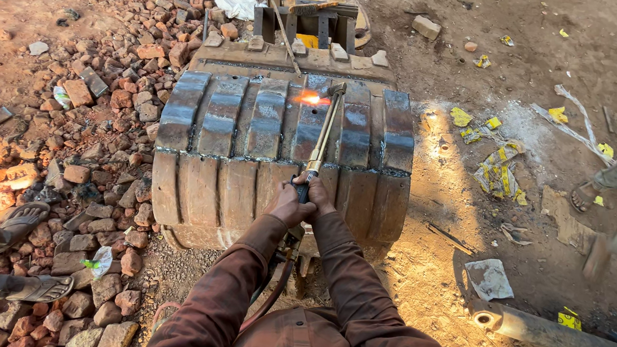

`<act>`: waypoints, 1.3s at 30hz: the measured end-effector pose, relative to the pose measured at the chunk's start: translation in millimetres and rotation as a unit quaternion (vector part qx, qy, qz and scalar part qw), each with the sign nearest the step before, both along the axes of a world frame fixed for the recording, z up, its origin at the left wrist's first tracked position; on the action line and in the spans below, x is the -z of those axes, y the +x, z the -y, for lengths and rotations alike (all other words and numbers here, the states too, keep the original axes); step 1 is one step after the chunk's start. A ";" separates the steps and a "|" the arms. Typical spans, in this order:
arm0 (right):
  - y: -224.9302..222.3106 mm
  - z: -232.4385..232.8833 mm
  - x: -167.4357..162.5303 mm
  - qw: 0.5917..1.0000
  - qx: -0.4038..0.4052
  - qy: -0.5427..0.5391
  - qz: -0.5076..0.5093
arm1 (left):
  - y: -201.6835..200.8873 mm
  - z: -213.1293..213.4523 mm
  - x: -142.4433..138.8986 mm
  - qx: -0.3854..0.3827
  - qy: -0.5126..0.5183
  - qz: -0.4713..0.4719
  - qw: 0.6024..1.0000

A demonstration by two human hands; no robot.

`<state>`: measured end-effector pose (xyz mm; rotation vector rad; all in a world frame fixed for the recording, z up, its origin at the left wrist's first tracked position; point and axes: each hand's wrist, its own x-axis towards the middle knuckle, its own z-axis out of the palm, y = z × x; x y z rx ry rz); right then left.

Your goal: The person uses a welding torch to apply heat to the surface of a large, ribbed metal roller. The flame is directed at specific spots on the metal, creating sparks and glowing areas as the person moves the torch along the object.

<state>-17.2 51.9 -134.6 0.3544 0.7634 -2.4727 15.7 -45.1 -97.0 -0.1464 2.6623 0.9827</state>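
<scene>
Head view, looking down. Both hands meet at centre frame on the handle of a cutting torch [320,146]. The left hand [288,206] has its fingers curled fully shut around the dark lower grip; the right hand [321,199] lies just beside it, touching it, fingers likewise wrapped closed on the same grip. Both arms wear brown sleeves. From the hands, the torch's brass-coloured tubes run up and slightly right to the tip, where an orange flame [312,99] burns against the steel surface of an excavator bucket [221,151]. The bucket fills the centre of the frame, resting on the ground, its curved back ribbed with welded strips. A dark hose [272,297] drops from the handle toward the lower centre, between the sleeves. Broken bricks and rubble [92,177] cover the left of the frame, where another person's sandalled feet [25,222] show at the lower left edge. A rusty pipe [562,338] lies at lower right; yellow scraps [500,172] litter the dirt at right.
</scene>
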 end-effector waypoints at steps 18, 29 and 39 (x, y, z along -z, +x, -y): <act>-2.4 15.8 -6.0 1.000 -0.027 -0.009 -0.004 | 2.9 16.7 -5.5 -0.017 0.022 0.021 0.999; -3.8 20.1 -9.8 0.999 -0.041 -0.006 0.001 | 1.7 19.8 -4.0 -0.020 0.035 0.012 0.999; -5.7 15.0 -6.8 0.999 -0.036 -0.014 0.004 | 13.4 11.7 -37.7 -0.020 0.003 0.022 1.000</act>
